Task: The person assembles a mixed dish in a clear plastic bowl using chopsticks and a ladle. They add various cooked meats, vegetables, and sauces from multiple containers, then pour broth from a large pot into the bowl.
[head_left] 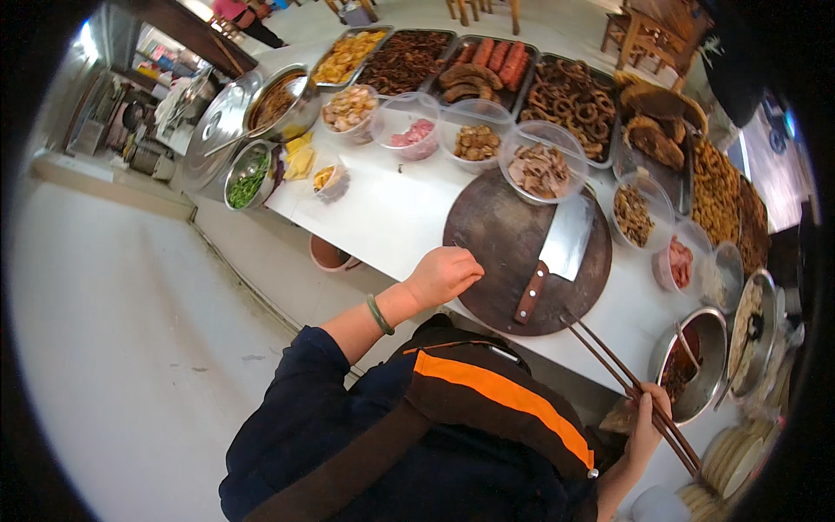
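My right hand [648, 424] grips a pair of long dark chopsticks [600, 351] at the right, their tips reaching the near edge of a round dark chopping board [487, 235]. Over that board's left edge, my left hand [444, 277] is curled closed, with nothing visible in it and its fingertips tucked under. A cleaver [570, 239] lies flat on the board, its wooden handle [532, 292] toward me. At the board's far edge stands a clear round tub [544, 165] of sliced meat. A green bangle [380, 315] circles my left wrist.
Metal trays of sausages [513, 61], meat rings [570, 104] and yellow pieces [350, 54] line the far side. Several clear tubs stand before them. A sauce bowl [696, 370] and stacked plates [731, 457] are at right; a bowl of chopped greens [250, 183] is at left.
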`<state>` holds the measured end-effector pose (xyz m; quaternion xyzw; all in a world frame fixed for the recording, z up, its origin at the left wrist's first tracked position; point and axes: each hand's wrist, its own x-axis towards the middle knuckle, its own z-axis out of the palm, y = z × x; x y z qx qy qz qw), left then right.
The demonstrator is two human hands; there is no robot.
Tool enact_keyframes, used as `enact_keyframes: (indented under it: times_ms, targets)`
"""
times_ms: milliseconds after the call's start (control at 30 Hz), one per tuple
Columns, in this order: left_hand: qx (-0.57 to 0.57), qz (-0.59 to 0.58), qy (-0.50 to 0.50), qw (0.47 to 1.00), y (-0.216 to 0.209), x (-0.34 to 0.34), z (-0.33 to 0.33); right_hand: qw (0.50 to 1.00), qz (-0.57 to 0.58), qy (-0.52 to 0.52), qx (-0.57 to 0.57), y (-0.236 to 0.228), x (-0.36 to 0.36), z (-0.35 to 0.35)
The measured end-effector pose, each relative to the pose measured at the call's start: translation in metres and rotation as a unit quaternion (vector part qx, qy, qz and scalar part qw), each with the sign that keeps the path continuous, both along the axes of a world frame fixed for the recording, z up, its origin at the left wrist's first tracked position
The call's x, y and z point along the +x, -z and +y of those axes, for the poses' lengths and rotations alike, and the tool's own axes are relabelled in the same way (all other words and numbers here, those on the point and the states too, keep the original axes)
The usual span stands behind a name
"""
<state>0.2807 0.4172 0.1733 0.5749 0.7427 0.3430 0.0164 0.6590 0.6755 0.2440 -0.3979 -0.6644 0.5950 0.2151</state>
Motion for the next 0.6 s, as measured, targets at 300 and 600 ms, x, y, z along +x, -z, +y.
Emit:
enact_keyframes:
  times_ms: [300, 600]
  targets:
    - [0.029, 0.052, -0.104, 0.993, -0.008, -0.056, -0.082, 0.991, 0.058, -0.095, 0.081, -0.035, -0.074, -0.024]
    - [0.037, 0.087, -0.137, 0.986, -0.022, -0.191, -0.234, 0.966, -0.089, -0.137, 0.202, -0.053, -0.231, -0.120]
